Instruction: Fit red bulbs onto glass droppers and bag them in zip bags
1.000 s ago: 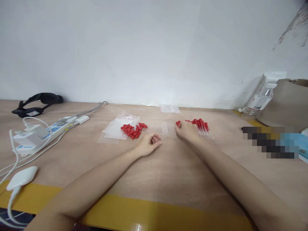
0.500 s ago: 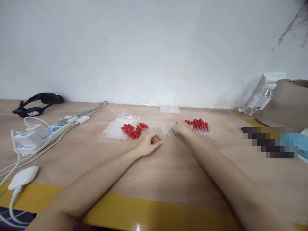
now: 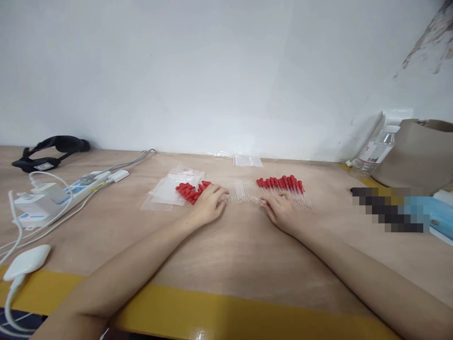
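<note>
My left hand (image 3: 208, 205) lies at the right side of a pile of red rubber bulbs (image 3: 186, 191), covering part of it. Its fingers are curled in, and whatever they hold is hidden. Between the hands, several clear glass dropper tubes (image 3: 240, 191) lie side by side in a row. My right hand (image 3: 282, 210) pinches the end of a thin clear tube at the right end of that row. Just behind this hand rests a group of droppers (image 3: 283, 182) with red bulbs fitted on their far ends, partly covered by my fingers.
Clear zip bags (image 3: 166, 191) lie left of the pile, another bag (image 3: 247, 161) by the wall. Farther left are a power strip (image 3: 83, 189) with chargers and cables, and a black headset strap (image 3: 53, 153). A plastic bottle (image 3: 378, 151) and a grey-brown container (image 3: 410, 156) stand right.
My right hand has moved back toward me and slightly right, uncovering more red bulbs. My left hand has turned palm down and shifted left and away, onto the edge of the bulb pile.
</note>
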A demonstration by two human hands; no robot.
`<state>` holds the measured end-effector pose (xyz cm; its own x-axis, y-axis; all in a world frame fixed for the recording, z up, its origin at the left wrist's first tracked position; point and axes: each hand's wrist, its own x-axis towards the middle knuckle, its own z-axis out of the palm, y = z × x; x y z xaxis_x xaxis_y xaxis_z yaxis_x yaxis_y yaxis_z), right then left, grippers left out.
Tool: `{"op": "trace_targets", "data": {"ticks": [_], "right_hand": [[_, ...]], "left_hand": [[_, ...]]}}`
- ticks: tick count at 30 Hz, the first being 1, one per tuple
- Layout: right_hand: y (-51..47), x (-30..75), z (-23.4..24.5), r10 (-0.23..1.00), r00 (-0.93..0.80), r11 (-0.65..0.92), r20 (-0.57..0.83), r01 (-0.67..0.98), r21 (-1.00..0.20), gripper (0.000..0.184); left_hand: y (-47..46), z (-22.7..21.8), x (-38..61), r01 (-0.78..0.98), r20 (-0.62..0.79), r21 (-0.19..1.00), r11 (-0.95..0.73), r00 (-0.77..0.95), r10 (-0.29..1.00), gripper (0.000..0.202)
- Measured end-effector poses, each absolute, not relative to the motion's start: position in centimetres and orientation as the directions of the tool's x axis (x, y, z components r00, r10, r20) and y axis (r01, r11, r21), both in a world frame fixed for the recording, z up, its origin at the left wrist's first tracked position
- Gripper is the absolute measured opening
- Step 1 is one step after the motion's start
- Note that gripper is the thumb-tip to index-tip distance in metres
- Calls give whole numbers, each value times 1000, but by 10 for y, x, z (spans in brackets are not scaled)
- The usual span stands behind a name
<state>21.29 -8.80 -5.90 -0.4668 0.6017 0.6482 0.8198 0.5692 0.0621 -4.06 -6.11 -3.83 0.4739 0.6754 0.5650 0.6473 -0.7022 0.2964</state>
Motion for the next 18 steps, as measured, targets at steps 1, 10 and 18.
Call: {"op": "trace_targets", "data": {"ticks": [1, 10, 18], "right_hand": [[-90, 216, -63, 586, -463, 574, 665, 816, 63, 24], [-90, 214, -68, 591, -437, 577, 678, 816, 23, 24], [-91, 214, -66, 573, -449, 589, 685, 807, 37, 23]], "left_hand": [[-54, -33, -45, 684, 564, 237, -690, 482, 671, 17], [3, -13, -66, 765, 375, 76, -640, 573, 729, 11], [4, -11, -70, 753, 417, 112, -648, 557, 718, 7]]}}
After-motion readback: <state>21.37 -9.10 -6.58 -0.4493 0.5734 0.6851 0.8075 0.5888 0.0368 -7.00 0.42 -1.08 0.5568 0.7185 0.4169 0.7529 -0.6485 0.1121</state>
